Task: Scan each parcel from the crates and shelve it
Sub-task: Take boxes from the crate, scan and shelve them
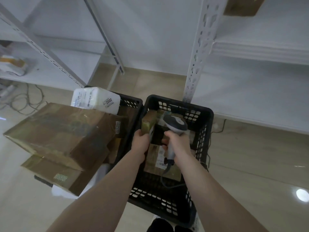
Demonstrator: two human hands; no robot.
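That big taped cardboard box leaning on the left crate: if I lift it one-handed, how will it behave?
The big box looks rigid, with flat faces and crisp edges, so it probably won't sag. Glossy tape covers its top, so it may be slippery under the fingers. It sits tilted on other parcels and overhangs the left crate, so it seems apt to tip; two hands are likely safer.

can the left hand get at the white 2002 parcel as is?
Probably not right away: the left hand already holds a small box in the right crate. The white parcel itself lies uncovered atop the left crate's pile.
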